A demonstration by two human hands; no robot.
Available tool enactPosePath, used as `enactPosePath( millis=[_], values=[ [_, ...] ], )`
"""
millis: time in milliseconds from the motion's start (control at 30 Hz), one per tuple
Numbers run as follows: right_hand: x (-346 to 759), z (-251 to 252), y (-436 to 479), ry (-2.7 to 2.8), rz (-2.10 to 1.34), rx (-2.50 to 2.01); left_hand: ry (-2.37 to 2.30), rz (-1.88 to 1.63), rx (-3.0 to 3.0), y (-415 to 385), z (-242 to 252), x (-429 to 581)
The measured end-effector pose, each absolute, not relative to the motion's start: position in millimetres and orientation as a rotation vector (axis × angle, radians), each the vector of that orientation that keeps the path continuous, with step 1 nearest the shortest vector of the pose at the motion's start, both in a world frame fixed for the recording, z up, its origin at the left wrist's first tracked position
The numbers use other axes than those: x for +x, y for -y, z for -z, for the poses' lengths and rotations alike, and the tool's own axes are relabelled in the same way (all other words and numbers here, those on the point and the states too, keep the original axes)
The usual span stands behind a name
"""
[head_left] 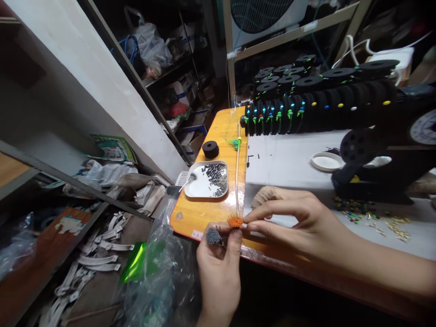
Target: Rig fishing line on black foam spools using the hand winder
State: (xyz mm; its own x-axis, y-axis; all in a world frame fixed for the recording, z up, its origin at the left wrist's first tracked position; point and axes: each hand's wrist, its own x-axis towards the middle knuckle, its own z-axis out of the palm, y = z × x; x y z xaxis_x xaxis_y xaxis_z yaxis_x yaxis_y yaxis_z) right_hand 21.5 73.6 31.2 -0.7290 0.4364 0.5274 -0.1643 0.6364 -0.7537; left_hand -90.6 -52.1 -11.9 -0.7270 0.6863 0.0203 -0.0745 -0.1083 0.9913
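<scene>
My left hand (220, 263) is closed, with thumb and forefinger pinching a small orange bristly bundle (235, 221). A bundle of thin grey pieces (213, 235) sticks out between the fingers of the same hand. My right hand (299, 215) comes in from the right, its thumb and fingertip pinched together at the orange bundle's edge. Whatever lies in that pinch is too small to make out. A beige ribbed finger cover (265, 196) sits on one right finger. From the orange bundle a thin pale rod (237, 177) runs away along the table, with a green bristly bundle (235, 143) near its far end.
A white tray (188, 191) with small dark pieces and a spoon stands on the yellow table (218, 125). Behind it sits a black foam spool (210, 149). Rows of black spools (320, 111) on a machine fill the right. Loose coloured bits (397, 227) lie near my right forearm.
</scene>
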Motion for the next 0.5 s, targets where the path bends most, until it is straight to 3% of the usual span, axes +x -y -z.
enactPosePath(
  millis=[500],
  values=[
    [21, -28, -70, 2.146, -1.008, -0.192, -1.749, -2.044, 0.838, 49, 20, -74]
  ],
)
